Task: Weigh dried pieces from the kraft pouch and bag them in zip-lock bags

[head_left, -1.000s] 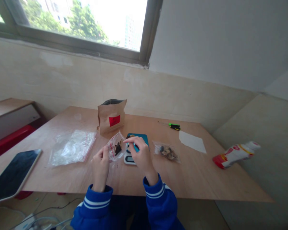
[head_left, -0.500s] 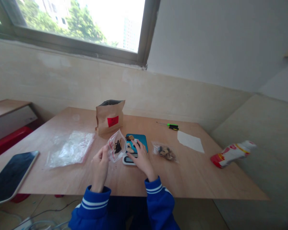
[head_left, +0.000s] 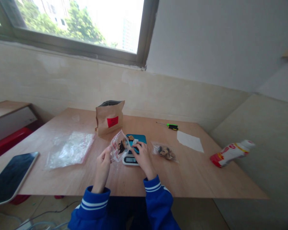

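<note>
My left hand pinches the top of a small clear zip bag, which holds dark pieces and stands tilted just above the front of the scale. My right hand lies over a digital kitchen scale with its fingers spread on the teal platform. A small tan piece sits at the platform's back edge. The bag and my right hand hide part of the platform. Nothing shows between the right fingers.
On the plywood table lie a kraft pouch with a red label, a crumpled zip bag, a bag of brown pieces, white paper, a green-handled screwdriver, a tablet and a red-and-white bottle.
My right hand has moved from the top of the small bag down onto the scale. My left hand has carried the bag slightly right, closer to the scale.
</note>
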Demonstrator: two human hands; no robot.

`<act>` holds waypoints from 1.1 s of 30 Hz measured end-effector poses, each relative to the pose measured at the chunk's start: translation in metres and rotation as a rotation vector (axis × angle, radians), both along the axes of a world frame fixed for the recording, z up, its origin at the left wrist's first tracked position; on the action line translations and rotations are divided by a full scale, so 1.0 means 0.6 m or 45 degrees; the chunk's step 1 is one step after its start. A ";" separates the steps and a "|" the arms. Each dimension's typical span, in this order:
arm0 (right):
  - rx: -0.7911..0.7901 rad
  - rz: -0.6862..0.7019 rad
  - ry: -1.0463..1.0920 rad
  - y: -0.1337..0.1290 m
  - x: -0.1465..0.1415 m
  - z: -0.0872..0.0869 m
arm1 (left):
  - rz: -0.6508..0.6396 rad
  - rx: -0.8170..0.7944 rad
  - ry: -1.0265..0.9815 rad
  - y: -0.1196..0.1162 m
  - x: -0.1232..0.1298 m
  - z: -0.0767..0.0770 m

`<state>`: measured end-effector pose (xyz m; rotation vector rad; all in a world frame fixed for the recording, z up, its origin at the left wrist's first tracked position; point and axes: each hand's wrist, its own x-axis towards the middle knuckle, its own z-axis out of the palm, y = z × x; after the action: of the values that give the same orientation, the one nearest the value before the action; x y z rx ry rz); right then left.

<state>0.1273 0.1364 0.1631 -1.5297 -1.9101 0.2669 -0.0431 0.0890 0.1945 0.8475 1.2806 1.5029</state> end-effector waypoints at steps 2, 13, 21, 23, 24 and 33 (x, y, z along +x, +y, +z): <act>-0.033 -0.008 -0.055 -0.002 -0.007 -0.002 | -0.003 -0.001 -0.003 0.001 -0.001 -0.001; 0.306 -0.261 0.624 0.007 -0.008 0.052 | -0.005 0.015 -0.016 0.004 -0.008 -0.007; 0.250 0.095 0.525 -0.005 -0.002 0.085 | -0.009 0.005 0.006 0.010 -0.005 -0.012; 0.206 0.026 0.430 0.009 0.005 0.054 | 0.002 0.001 -0.001 0.008 -0.007 -0.009; 0.170 -0.004 0.346 0.016 0.008 0.035 | 0.006 -0.007 0.001 0.007 -0.009 -0.007; -0.071 -0.180 -0.138 0.039 0.012 -0.005 | -0.004 -0.041 0.030 -0.003 -0.013 0.012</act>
<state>0.1345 0.1599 0.1602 -1.7390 -1.8798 0.1792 -0.0510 0.0872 0.2020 0.8485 1.3167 1.4703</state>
